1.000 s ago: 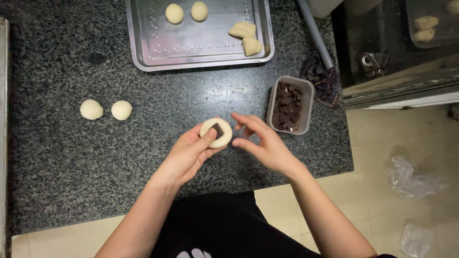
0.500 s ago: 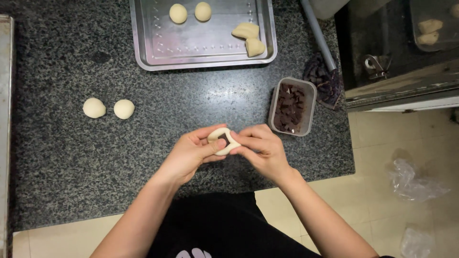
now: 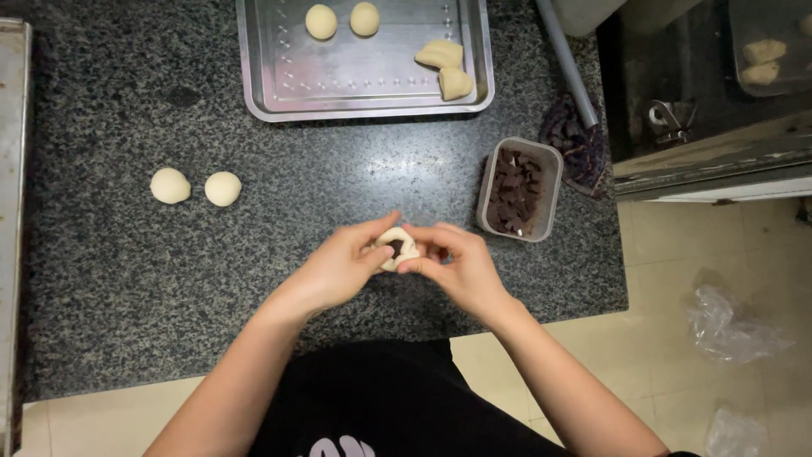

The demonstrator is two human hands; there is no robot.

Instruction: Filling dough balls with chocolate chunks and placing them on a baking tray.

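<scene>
Item: piece of dough (image 3: 397, 248), pale, small, partly folded, with a dark filling showing at its open middle. Location: centre of the frame, held just above the worktop (image 3: 127, 271).

Left hand (image 3: 342, 267): comes in from the lower left; fingers curled close, thumb and fingertips pinching the left edge of the dough.

Right hand (image 3: 457, 267): comes in from the lower right; fingers bent inward, thumb and forefinger gripping the right edge of the dough. The two hands meet around the piece, nearly touching.

Worktop: dark speckled stone, filling the left and middle of the frame.

Dough balls (image 3: 196, 187): two, round, pale, side by side and just apart, at the middle left of the frame, well apart from the hands.

Tray (image 3: 364, 85): metal, rectangular, with a raised rim, at the upper middle. It holds two round dough balls at its top edge and two shaped dough pieces, touching, at its right end.

Tub (image 3: 518, 189): clear plastic, rectangular, with dark brown chunks inside; right of centre, near the right hand, apart from it.

Floor (image 3: 677, 372): pale tiles at the lower right, with crumpled clear plastic bags (image 3: 732, 326) lying on it.

Clothing (image 3: 381, 398): black, at the bottom centre between the forearms.
</scene>
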